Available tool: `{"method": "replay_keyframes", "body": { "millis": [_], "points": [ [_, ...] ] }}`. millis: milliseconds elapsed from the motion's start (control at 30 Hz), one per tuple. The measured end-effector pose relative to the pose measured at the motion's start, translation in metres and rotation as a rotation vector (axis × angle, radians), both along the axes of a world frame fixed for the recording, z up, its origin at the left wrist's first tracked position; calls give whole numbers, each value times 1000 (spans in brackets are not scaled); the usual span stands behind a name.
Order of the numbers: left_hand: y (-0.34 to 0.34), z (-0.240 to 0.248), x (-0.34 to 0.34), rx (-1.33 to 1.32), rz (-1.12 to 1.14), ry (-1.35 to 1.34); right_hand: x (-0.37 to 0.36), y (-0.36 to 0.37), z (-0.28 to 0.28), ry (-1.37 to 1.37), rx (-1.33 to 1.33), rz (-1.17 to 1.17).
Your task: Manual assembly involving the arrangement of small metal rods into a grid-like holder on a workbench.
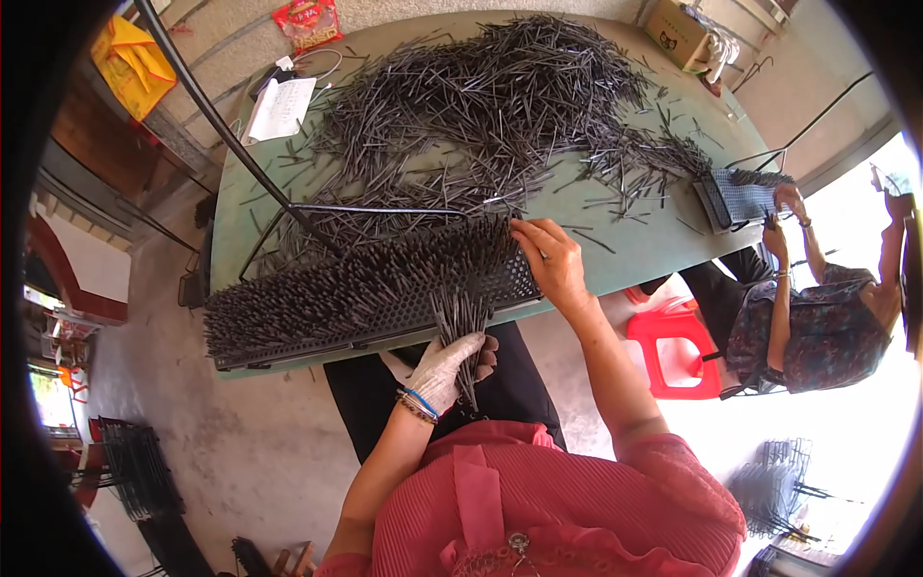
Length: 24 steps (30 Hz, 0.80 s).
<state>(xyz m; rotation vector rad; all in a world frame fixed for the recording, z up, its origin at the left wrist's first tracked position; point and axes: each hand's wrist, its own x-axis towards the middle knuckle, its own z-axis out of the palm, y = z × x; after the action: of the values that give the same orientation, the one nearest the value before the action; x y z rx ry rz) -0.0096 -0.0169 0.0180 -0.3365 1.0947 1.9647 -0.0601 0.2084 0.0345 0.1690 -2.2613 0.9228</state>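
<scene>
In my gloved left hand [452,370] is a bundle of thin dark strips [461,315], its tops fanned out against the near side of a black perforated rack [508,283]. Upright strips [356,284] fill most of that rack's holes in dense rows; bare holes show toward its right end. My bare right hand [556,262] has its thumb and fingers pinched together at the far edge of the rack, beside the last upright strips. Whatever lies between those fingertips is too small to make out.
A big heap of loose dark strips [500,91] covers the green table [615,260]. A metal rod frame [231,139] rises at left. Paper [281,109] and a cardboard box [676,35] lie at the back. At right, a co-worker [817,327] handles another rack [733,198] near a red stool [673,356].
</scene>
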Motion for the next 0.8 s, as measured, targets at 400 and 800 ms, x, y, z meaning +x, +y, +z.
{"method": "replay_keyframes", "body": {
  "millis": [400, 800],
  "points": [
    [2, 0, 5, -45, 28, -9, 11, 0, -11, 141, 177, -66],
    [1, 4, 6, -69, 25, -1, 27, -17, 11, -59, -136, -10]
  ]
}}
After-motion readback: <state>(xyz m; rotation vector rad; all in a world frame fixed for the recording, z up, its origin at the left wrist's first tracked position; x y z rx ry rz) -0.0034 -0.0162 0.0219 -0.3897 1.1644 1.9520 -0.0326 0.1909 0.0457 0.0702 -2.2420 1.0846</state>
